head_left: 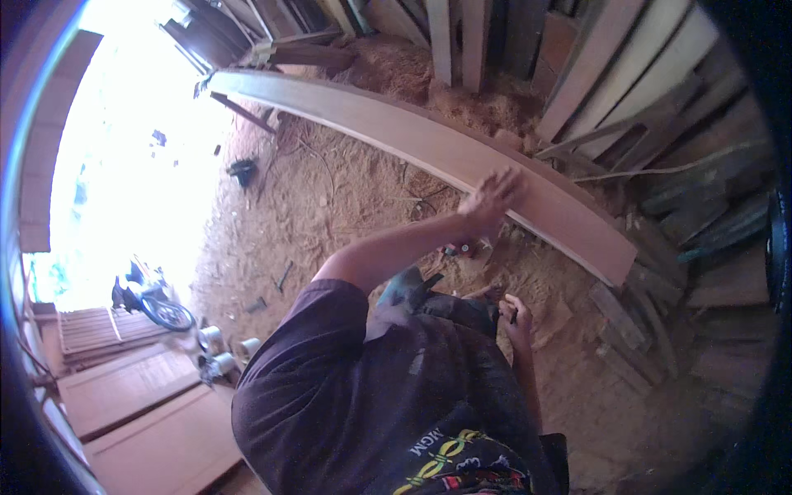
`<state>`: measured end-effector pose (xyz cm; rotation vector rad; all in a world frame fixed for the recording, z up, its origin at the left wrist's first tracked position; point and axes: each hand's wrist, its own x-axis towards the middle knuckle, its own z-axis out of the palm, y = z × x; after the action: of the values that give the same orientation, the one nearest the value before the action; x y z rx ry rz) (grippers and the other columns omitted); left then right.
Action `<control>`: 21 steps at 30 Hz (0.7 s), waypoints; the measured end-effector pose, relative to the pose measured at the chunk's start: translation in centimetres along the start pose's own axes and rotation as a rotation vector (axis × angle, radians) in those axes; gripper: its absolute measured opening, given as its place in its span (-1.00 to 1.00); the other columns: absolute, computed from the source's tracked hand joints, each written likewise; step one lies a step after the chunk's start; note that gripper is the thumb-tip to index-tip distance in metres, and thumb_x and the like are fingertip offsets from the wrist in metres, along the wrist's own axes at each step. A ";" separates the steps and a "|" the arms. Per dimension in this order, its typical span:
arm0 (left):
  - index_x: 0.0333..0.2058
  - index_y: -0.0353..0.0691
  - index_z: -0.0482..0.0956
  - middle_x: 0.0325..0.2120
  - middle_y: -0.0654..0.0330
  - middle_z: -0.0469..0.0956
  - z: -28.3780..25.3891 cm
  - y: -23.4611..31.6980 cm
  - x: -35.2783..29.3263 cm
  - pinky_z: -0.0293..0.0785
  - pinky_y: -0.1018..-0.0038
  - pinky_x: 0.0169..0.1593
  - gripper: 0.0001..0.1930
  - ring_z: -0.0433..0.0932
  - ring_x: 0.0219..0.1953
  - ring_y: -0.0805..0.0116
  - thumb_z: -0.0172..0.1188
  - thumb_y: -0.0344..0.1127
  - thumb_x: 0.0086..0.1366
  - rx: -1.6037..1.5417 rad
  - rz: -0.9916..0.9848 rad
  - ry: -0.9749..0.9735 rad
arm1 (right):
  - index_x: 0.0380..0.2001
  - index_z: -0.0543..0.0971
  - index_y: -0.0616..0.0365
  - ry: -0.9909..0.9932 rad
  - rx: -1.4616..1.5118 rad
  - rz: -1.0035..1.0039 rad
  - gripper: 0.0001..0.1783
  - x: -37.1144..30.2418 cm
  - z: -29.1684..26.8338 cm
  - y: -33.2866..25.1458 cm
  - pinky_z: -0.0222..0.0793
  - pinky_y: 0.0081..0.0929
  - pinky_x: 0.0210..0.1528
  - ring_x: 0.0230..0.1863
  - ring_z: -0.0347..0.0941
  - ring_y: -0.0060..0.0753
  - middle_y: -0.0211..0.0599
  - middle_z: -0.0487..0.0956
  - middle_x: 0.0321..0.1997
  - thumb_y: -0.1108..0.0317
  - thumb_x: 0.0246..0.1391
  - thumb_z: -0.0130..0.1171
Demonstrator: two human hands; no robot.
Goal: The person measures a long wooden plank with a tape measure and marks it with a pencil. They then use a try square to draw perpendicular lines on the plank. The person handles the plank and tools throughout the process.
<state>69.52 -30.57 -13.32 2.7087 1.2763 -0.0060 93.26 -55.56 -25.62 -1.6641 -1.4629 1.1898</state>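
A long, wide wooden plank (pixel 371 120) stretches from the far left to the right in front of me, bowed by the lens. My left hand (pixel 493 194) lies flat on its face, right of the middle, with fingers outstretched. Close to my body, my right hand (pixel 517 320) is held near my lap, its fingers curled. A small dark thing shows at those fingers, too small to name. Below the plank, between my two hands, some small reddish and metallic item (pixel 462 247) is partly visible.
Boards and offcuts (pixel 594 74) lean and pile along the far and right sides. Sawdust covers the earth floor (pixel 346 190), where a dark tool (pixel 242 171) lies. Wooden panels (pixel 136 388) and a wheeled bike (pixel 169 313) are at the left, beside a bright opening.
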 end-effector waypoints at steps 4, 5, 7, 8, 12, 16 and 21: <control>0.50 -0.04 0.21 0.60 0.08 -0.01 2.4 -0.6 -9.9 0.14 -0.07 0.50 -0.12 0.03 0.60 0.04 0.38 -0.05 0.28 -0.449 0.155 0.207 | 0.13 0.61 0.31 -0.088 -0.131 0.076 -0.54 4.6 1.5 -4.2 0.56 -0.40 -0.15 -0.29 0.66 -0.47 -0.23 0.74 -0.33 0.17 0.36 0.31; 0.50 0.00 0.22 0.59 0.10 0.02 3.9 -2.4 -13.4 0.18 -0.08 0.48 -0.15 0.08 0.58 0.04 0.36 -0.10 0.29 -0.514 0.072 0.114 | 0.12 0.62 0.33 -0.066 -0.179 0.106 -0.53 5.5 2.6 -5.5 0.58 -0.33 -0.14 -0.29 0.69 -0.38 -0.19 0.74 -0.32 0.18 0.33 0.32; 0.50 0.08 0.22 0.52 0.08 0.20 7.9 -7.4 -21.1 0.36 -0.05 0.37 -0.20 0.31 0.48 -0.02 0.31 -0.19 0.31 -0.724 -0.077 0.054 | 0.12 0.62 0.30 -0.018 -0.150 0.069 -0.57 6.3 5.8 -8.1 0.58 -0.37 -0.14 -0.29 0.68 -0.41 -0.21 0.75 -0.29 0.21 0.34 0.31; 0.50 0.07 0.21 0.39 0.00 0.41 10.2 -10.6 -24.9 0.47 0.04 0.27 -0.19 0.44 0.37 -0.09 0.31 -0.22 0.30 -0.894 -0.210 -0.009 | 0.13 0.62 0.28 0.006 -0.175 0.037 -0.58 7.1 7.6 -9.4 0.58 -0.38 -0.14 -0.29 0.68 -0.42 -0.22 0.75 -0.28 0.23 0.35 0.30; 0.37 -0.12 0.44 0.17 -0.18 0.60 17.5 -20.8 -44.3 0.49 0.07 0.28 -0.24 0.56 0.23 -0.18 0.32 -0.01 0.21 -0.737 -1.020 -0.202 | 0.12 0.61 0.28 -0.187 0.049 0.113 -0.66 8.6 19.4 -13.5 0.59 -0.53 -0.23 -0.20 0.70 -0.52 -0.24 0.77 -0.15 0.32 0.38 0.24; 0.21 -0.21 0.61 0.06 -0.13 0.69 18.7 -24.8 -60.6 0.54 0.16 0.26 -0.33 0.65 0.16 -0.08 0.40 0.03 0.19 -0.831 -1.348 -0.091 | 0.09 0.61 0.39 -0.625 0.057 -0.144 -0.63 11.1 29.0 -19.2 0.63 -0.49 -0.12 -0.20 0.72 -0.49 -0.20 0.77 -0.16 0.34 0.34 0.29; 0.19 -0.29 0.62 0.00 -0.08 0.74 20.1 -23.0 -70.5 0.62 0.24 0.14 -0.39 0.73 0.07 0.05 0.43 -0.08 0.23 -0.906 -1.760 0.282 | 0.08 0.60 0.40 -0.777 -0.129 -0.198 -0.63 15.6 36.2 -26.1 0.62 -0.45 -0.14 -0.22 0.70 -0.49 -0.19 0.76 -0.20 0.33 0.36 0.28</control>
<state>8.05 -72.85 -31.53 0.3790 2.3710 0.5576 49.20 -39.21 -20.71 -1.1201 -2.1380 1.7579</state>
